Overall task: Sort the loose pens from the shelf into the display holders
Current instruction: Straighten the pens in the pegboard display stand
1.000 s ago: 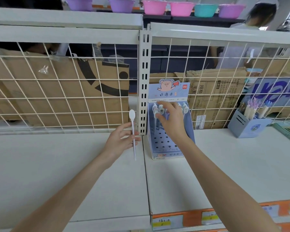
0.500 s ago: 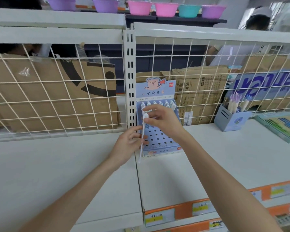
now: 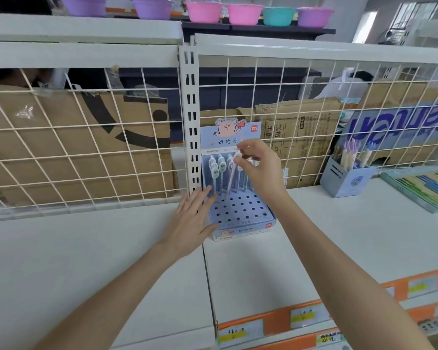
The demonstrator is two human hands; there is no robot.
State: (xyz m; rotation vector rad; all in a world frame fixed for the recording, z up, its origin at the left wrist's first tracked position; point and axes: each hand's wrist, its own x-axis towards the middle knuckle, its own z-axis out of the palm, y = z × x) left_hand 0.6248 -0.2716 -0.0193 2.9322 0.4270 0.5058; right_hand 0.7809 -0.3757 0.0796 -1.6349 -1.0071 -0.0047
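Head view looks down on a smooth white metal shelf (image 3: pixel 339 236) backed by a white wire grid (image 3: pixel 301 117), with a slotted steel upright (image 3: pixel 191 117) dividing its two bays. Against that upright stands the display holder (image 3: pixel 240 218), a pale blue cardboard stand with a sloping face punched with rows of round holes and a tall back card printed with a cartoon pig. Several pens (image 3: pixel 218 173) with slim shafts and flat oval toppers stand upright in its far rows; the near holes are bare.

The right hand (image 3: pixel 259 168) hangs above the holder, its grip pinching the oval top of a white pen (image 3: pixel 232 179) between thumb and fingertips. That pen slants down and to the left, its lower tip at the holed face near the far rows; whether it sits in a hole I cannot tell.

The left hand (image 3: pixel 194 218) lies flat with its grip spread, straight fingers resting along the holder's left edge and reaching onto the holed face.

Farther right on the shelf sits a small blue box holder (image 3: pixel 344 180) with pastel sticks upright in it, and beside it a shallow tray of coloured pencils (image 3: pixel 425 188). Brown corrugated cartons (image 3: pixel 74 147) stand behind the grid, and glossy plastic bowls (image 3: pixel 243 13) line the far top shelf.
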